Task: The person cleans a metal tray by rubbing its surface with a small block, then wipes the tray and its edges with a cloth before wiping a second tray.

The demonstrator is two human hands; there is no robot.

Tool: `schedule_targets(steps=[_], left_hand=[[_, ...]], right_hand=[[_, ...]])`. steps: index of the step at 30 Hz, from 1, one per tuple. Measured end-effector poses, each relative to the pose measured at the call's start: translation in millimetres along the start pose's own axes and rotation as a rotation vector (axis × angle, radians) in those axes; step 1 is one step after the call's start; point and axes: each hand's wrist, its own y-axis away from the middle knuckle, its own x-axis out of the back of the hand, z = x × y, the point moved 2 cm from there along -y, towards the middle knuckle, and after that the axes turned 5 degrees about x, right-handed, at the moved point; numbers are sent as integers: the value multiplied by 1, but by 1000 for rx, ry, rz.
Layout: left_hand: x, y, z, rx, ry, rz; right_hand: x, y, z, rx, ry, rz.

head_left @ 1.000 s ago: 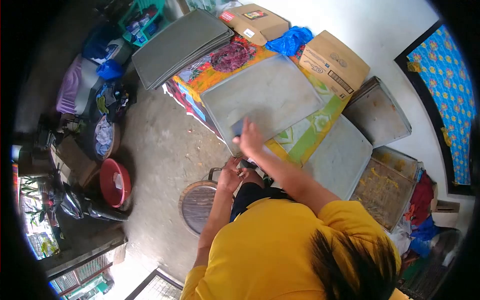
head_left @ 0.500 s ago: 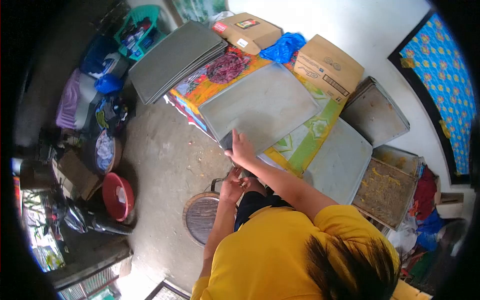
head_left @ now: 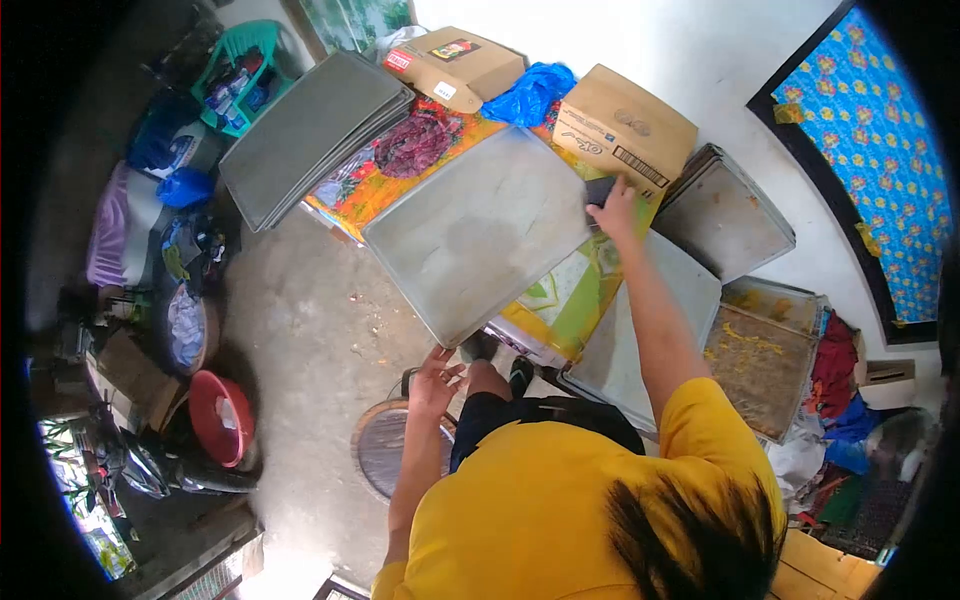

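A large grey metal tray (head_left: 480,220) lies on the cloth-covered table, one corner jutting out towards me. At that near corner, my left hand (head_left: 432,388) grips the edge with its fingertips, the fingers partly curled. My right hand (head_left: 617,212) is at the tray's right edge, closed around a dark, flat, squarish pad (head_left: 598,191). The pad's exact kind does not show. Faint smudges mark the tray's surface.
Stacked trays (head_left: 315,135) rest at the table's left end. Behind are two cardboard boxes (head_left: 628,120) and a blue plastic bag (head_left: 530,93). More trays (head_left: 728,215) lean at right. A round wooden-topped stool (head_left: 390,450) and red basin (head_left: 221,418) stand on the floor.
My right hand has carried the dark pad from the tray's near corner across to its right edge. My left hand now touches the near corner. The view has shifted slightly.
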Motion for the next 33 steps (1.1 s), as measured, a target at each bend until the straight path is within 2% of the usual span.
schedule_targets(steps=[2,5,8,9,12,15,16,18,20,23,26,29,32,33], left_hand=[[1,-6,0,10,-12,19],[-3,-14,4,-3,-38,-31],[-2,-13,13,-47,-36,35],[-4,-11,18,-71,-29,72],[-9,-8,30,-36,-142,100],[-5,-12,30,-55,-211,182],[-6,-14,30,-55,-228,208],[-9,-15,33,-39,-211,218],[-6,-14,35,-34,-215,225],[-1,-15,32,-42,-249,224],[-3,-15,34,-48,-286,226],[-5,-18,29,-33,-265,227],[-5,-14,36,-6,-248,210],[-1,-15,35,-10,-266,187]], right_hand=[[8,-16,22,-48,107,-72],[0,-16,24,25,194,-70],[-4,-6,27,127,104,-118],[4,-3,26,101,35,-199],[-12,-4,53,33,-50,-113],[-42,18,32,197,-130,-81],[-26,37,-6,203,-71,-209],[-35,64,-42,368,-44,-204],[-38,55,-35,267,-62,-159],[-32,31,20,-34,-169,154],[-42,55,-24,-13,-135,-31],[-65,115,-106,298,-137,-232],[-64,114,-99,323,-162,-131],[-55,93,-76,239,-156,-110]])
